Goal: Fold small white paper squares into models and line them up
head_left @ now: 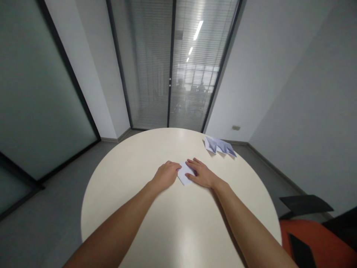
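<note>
A small folded sheet of white paper (183, 175) lies on the round cream table, between my two hands. My left hand (166, 175) is closed at the paper's left edge, its fingers curled and the thumb side against the sheet. From the right, my right hand (203, 174) rests on the paper with its fingers spread and its thumb apart, pressing the sheet flat. Parts of the paper's left and right sides are hidden under the fingers. Farther off, near the table's back right rim, stand several folded white paper pieces (220, 146).
The round table (125, 163) fills the middle of the view. An orange chair (315, 236) with black armrests stands close to its right side. Behind the table are a glass partition with blinds (150, 74) and a white wall (251, 74) with a socket.
</note>
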The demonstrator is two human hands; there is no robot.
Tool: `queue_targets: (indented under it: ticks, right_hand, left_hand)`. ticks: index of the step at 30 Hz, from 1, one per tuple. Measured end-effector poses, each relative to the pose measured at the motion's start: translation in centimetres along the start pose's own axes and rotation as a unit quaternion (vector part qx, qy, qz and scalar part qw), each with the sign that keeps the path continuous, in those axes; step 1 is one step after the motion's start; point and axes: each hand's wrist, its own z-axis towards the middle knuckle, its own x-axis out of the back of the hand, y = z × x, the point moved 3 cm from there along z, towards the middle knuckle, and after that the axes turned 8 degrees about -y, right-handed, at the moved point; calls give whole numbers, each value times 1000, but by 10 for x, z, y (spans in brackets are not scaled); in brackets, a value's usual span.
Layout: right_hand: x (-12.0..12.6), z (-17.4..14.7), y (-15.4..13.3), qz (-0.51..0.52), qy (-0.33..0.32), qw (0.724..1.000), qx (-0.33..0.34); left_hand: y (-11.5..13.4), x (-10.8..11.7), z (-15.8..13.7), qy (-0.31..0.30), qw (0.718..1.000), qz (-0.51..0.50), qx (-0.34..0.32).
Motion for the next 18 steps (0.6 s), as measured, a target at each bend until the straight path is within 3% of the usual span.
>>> queue_targets:
  ticks: [10, 18]
  right_hand:
    - [-8, 2, 13, 21, -10, 999, 24]
    - [-12, -1, 34, -5, 30, 999, -16]
  left_hand:
    - [-1, 0, 0, -7, 1000, 5, -17]
    - [3, -2, 2, -36, 997, -23, -62]
